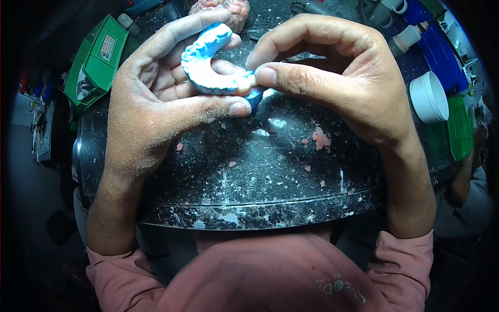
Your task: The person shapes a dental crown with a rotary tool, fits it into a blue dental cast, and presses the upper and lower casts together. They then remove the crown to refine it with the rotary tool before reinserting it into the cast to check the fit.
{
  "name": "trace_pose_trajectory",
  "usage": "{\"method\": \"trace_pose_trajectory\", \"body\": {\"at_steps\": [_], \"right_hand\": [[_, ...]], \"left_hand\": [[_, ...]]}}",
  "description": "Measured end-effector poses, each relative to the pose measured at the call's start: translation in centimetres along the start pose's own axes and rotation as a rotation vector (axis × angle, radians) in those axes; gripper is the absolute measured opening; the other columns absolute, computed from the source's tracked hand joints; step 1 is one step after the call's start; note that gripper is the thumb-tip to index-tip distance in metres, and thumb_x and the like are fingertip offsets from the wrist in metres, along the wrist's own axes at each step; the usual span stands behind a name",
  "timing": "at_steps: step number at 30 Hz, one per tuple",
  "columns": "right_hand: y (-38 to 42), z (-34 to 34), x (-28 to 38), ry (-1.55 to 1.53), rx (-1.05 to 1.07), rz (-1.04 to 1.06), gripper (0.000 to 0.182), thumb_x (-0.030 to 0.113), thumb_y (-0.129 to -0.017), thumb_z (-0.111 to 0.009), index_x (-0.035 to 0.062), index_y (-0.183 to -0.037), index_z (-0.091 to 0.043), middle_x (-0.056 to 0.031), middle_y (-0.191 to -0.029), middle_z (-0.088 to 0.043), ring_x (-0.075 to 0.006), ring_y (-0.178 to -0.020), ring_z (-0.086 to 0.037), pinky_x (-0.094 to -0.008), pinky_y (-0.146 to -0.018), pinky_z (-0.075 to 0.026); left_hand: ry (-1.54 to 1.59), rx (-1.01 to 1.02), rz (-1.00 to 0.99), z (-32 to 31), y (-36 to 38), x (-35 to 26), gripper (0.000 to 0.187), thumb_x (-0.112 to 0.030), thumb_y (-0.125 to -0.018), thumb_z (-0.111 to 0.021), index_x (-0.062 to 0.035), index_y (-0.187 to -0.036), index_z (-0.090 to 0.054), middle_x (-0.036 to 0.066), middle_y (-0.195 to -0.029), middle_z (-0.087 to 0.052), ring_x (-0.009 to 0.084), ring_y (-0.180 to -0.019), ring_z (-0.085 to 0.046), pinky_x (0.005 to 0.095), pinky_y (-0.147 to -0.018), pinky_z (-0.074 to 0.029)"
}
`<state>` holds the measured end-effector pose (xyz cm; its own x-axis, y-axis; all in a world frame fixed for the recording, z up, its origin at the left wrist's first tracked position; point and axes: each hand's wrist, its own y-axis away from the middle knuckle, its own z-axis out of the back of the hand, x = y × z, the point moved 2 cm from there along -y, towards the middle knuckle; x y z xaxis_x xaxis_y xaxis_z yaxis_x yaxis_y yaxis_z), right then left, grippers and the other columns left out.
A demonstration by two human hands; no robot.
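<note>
A blue dental model (205,67), a horseshoe-shaped arch of teeth, is tilted up above the bench, its middle bright white under the light. My left hand (140,101) holds it from the left, with the thumb along the lower edge and the fingers behind. My right hand (358,78) closes thumb and forefinger in a pinch at the arch's right end. There, a small tooth-coloured piece (251,81) shows at the thumb tip, partly hidden by it. White dust coats my left hand and wrist.
The dark bench (249,171) carries dust and pink scraps (321,139). Green bins (99,62) stand left; a white tub (429,97), blue bin (442,52) and another green bin (460,127) stand right. A pink lump (228,11) lies behind my left hand. Another person's arm (462,179) shows far right.
</note>
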<state>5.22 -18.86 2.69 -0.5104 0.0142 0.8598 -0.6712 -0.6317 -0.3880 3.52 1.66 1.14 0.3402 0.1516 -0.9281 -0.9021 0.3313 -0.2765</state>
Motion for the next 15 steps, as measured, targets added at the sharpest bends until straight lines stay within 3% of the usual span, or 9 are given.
{"method": "trace_pose_trajectory", "body": {"at_steps": [2, 3, 5, 6, 8, 12, 15], "right_hand": [[-0.3, -0.5, 2.3, -0.168, -0.121, -0.351, 0.029, -0.003, -0.078, -0.071, 0.0000, -0.106, -0.066, -0.0098, -0.102, -0.066, -0.0147, -0.092, -0.063, -0.0275, -0.084, -0.050], [-0.3, 0.2, 1.6, -0.167, -0.123, -0.349, 0.029, -0.003, -0.078, -0.071, 0.0000, -0.106, -0.066, -0.0098, -0.102, -0.066, -0.0147, -0.092, -0.063, -0.0275, -0.084, -0.050], [0.0, 1.5, -0.8, -0.547, 0.082, -0.301, 0.035, 0.002, -0.078, -0.073, 0.0005, -0.111, -0.062, -0.0095, -0.105, -0.066, -0.0142, -0.094, -0.063, -0.0282, -0.086, -0.050], [0.1, 0.8, -1.1, -0.546, 0.082, -0.300, 0.035, 0.002, -0.078, -0.073, 0.0005, -0.111, -0.062, -0.0095, -0.105, -0.066, -0.0142, -0.094, -0.063, -0.0282, -0.086, -0.050], [0.2, -0.3, -1.0, -0.214, -0.185, -0.155, 0.025, 0.003, -0.082, -0.069, -0.0024, -0.106, -0.064, -0.0123, -0.099, -0.068, -0.0191, -0.093, -0.066, -0.0318, -0.085, -0.055], [0.1, -0.3, -0.7, -0.280, -0.145, -0.171, 0.032, 0.002, -0.081, -0.069, -0.0035, -0.111, -0.061, -0.0142, -0.104, -0.067, -0.0207, -0.098, -0.066, -0.0334, -0.088, -0.054], [0.1, -0.4, -1.5, -0.283, -0.107, -0.087, 0.033, 0.001, -0.081, -0.069, -0.0044, -0.112, -0.060, -0.0160, -0.106, -0.066, -0.0213, -0.099, -0.066, -0.0334, -0.089, -0.054]], "left_hand": [[0.066, -0.044, -0.005, -0.1, 0.0, -0.1, 0.084, 0.004, -0.059, -0.082, 0.0041, -0.134, -0.044, 0.019, -0.125, -0.055, 0.0227, -0.116, -0.056, 0.0366, -0.098, -0.048], [0.065, -0.042, -0.007, -0.2, -0.1, 0.0, 0.084, 0.004, -0.059, -0.082, 0.0041, -0.134, -0.044, 0.019, -0.125, -0.055, 0.0227, -0.116, -0.056, 0.0366, -0.098, -0.048], [-0.011, -0.063, -0.185, -0.3, 0.0, -0.2, 0.084, 0.005, -0.060, -0.082, 0.0040, -0.134, -0.042, 0.019, -0.126, -0.054, 0.0198, -0.111, -0.058, 0.0340, -0.094, -0.051], [-0.012, -0.063, -0.187, -0.5, 0.1, -0.4, 0.084, 0.005, -0.060, -0.082, 0.0040, -0.134, -0.042, 0.019, -0.126, -0.054, 0.0198, -0.111, -0.058, 0.0340, -0.094, -0.051], [-0.183, -0.126, -0.291, -0.9, 0.5, -1.3, 0.085, 0.005, -0.062, -0.081, 0.0031, -0.136, -0.040, 0.018, -0.126, -0.054, 0.0161, -0.104, -0.059, 0.0302, -0.089, -0.055], [-0.280, -0.105, -0.467, -1.0, 1.1, -1.9, 0.086, 0.003, -0.064, -0.081, 0.0005, -0.138, -0.037, 0.016, -0.128, -0.052, 0.0131, -0.097, -0.059, 0.0258, -0.085, -0.056], [-0.488, -0.141, -0.483, -1.6, 1.5, -3.0, 0.084, -0.001, -0.065, -0.082, 0.0001, -0.137, -0.039, 0.015, -0.127, -0.053, 0.0131, -0.093, -0.059, 0.0252, -0.080, -0.055]]}}
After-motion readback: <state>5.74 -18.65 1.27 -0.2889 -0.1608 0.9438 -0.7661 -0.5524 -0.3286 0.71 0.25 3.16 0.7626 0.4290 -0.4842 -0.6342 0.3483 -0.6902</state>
